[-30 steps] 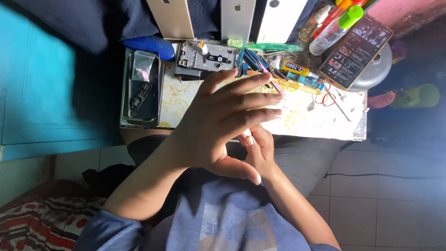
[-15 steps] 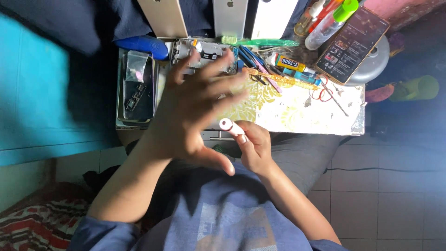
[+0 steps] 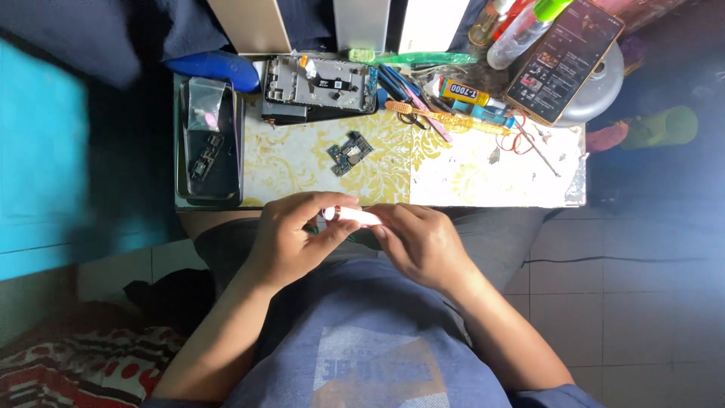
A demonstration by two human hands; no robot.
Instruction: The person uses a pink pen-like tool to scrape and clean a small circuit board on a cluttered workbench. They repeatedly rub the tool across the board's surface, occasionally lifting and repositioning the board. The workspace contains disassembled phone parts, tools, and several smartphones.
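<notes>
Sunlight washes out a small pale tube (image 3: 353,217) held between both hands at the near edge of the low table (image 3: 453,181), so its details cannot be read; its long axis runs left to right across the view, roughly level, one end toward each hand. The left hand (image 3: 296,238) curls around the tube's left end, thumb and fingers pinched closed on it, wrist bent inward over the lap. The right hand (image 3: 423,243) meets it from the other side, fingertips closed on the tube's right end, knuckles up, forearm angling back toward the body. The tube sits above the person's knees, just in front of the table's edge and apart from everything on it. Beyond the hands, a small circuit board (image 3: 350,152) lies alone on the patterned tabletop, and an opened phone frame (image 3: 319,87) rests farther back. A dark tray (image 3: 208,143) stands at the left, and a phone (image 3: 563,59) with a lit screen leans at the far right.
</notes>
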